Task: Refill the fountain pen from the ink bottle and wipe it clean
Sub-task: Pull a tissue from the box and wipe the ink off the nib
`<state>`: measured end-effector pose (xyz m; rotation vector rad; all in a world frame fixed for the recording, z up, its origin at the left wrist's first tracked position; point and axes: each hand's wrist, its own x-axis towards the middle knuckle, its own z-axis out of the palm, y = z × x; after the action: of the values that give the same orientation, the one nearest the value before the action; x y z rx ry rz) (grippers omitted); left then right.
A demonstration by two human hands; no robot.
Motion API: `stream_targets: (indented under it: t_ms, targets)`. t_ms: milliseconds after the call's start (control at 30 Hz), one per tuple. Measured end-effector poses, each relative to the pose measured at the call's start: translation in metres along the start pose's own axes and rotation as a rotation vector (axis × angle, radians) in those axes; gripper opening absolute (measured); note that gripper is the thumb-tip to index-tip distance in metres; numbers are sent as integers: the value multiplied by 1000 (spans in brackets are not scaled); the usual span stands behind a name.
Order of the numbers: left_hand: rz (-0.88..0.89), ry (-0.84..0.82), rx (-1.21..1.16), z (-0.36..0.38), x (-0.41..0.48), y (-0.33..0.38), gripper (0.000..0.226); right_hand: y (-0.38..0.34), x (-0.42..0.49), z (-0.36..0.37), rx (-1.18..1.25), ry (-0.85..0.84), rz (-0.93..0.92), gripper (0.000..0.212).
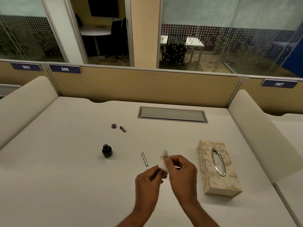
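White desk (65, 161), ink bottle (107, 150) uncapped. Both hands, left hand (147, 182) and right hand (182, 174), pinched on tissue (164, 163), likely wiping hidden pen part. Next: refit barrel (144, 158).

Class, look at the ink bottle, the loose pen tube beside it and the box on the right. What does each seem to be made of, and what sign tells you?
ink bottle: probably glass, glossy, dark, highlights on its shoulder.
pen tube: likely metal, silvery with a satin sheen.
tissue box: cream floral patterned surface, perhaps card or wood, uncertain; its oval opening has a shiny metallic-looking rim.
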<state>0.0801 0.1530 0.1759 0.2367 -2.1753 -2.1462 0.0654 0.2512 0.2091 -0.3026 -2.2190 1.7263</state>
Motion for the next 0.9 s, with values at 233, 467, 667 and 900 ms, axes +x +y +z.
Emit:
stream_targets:
  t_ms: [233, 467, 667, 900]
  targets:
    - [1, 22, -9, -1, -2, -2, 20, 1, 2, -1, 31, -20, -2, 17]
    - [3, -13, 18, -9, 1, -7, 23, 0, 7, -4, 30, -140, 5, 12]
    - [-1, -38, 16, -14, 1, -7, 22, 1, 8, -1, 16, -154, 20, 8]
    - [-4, -56, 27, -19, 1, -7, 21, 1, 4, 0, -5, -138, 1, 16]
